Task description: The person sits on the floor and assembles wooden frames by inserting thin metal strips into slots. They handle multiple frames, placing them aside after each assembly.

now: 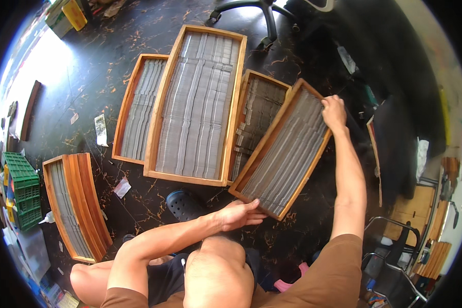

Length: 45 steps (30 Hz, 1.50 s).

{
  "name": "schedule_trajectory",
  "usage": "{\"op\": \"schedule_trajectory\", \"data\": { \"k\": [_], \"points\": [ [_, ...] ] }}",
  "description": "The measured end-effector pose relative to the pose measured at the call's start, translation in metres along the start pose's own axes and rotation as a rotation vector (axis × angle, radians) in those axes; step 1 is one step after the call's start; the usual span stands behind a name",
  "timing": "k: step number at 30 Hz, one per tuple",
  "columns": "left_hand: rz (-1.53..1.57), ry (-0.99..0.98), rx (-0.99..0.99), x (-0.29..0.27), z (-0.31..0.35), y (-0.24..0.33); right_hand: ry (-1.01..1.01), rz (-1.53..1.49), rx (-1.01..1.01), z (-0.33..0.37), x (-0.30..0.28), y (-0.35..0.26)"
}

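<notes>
Both my hands hold a shallow wooden tray (pixel 306 177) packed with long rows of thin grey strips, set at a slant on the right. My left hand (pixel 241 214) is closed on its near end, thumb along the rim. My right hand (pixel 334 113) grips the far part of its right side. Under or beside its left edge lies another wooden tray (pixel 268 79) of darker strips, partly hidden. A larger wooden tray (pixel 185 178) rests in the middle, overlapping that one and a smaller wooden tray (pixel 126 102) on its left. What the strips are, I cannot tell.
On the dark, veined floor stands a stack of wooden trays (pixel 84 203) at lower left, near a green plastic crate (pixel 23 179). A wheeled chair base (pixel 267 15) is at the far side. A metal-framed chair (pixel 395 256) stands at right. Small packets (pixel 122 188) lie about.
</notes>
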<state>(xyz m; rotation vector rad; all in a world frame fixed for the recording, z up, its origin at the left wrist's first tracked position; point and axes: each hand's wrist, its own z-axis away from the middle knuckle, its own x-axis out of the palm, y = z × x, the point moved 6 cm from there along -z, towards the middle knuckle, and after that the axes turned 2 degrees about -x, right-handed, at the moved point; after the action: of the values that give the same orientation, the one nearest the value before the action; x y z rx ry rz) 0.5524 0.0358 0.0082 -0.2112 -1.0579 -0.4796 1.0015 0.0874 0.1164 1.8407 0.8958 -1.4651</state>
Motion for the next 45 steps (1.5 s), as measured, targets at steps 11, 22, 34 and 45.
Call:
{"op": "schedule_trajectory", "data": {
  "k": [11,22,34,45],
  "points": [
    [0.325,0.18,0.127,-0.034,-0.035,0.016,-0.04,-0.141,-0.078,-0.082,0.101,-0.096],
    [-0.251,0.232,-0.076,-0.054,-0.006,0.018,-0.089,-0.326,-0.013,-0.093,0.092,-0.164],
    [-1.372,1.11,-0.222,-0.134,0.445,0.047,0.156,-0.71,-0.258,-0.105,-0.041,-0.247],
    [0.746,2.302,1.665,-0.284,0.643,-0.233,-0.745,-0.909,-0.978,0.017,-0.108,-0.75]
  ]
}}
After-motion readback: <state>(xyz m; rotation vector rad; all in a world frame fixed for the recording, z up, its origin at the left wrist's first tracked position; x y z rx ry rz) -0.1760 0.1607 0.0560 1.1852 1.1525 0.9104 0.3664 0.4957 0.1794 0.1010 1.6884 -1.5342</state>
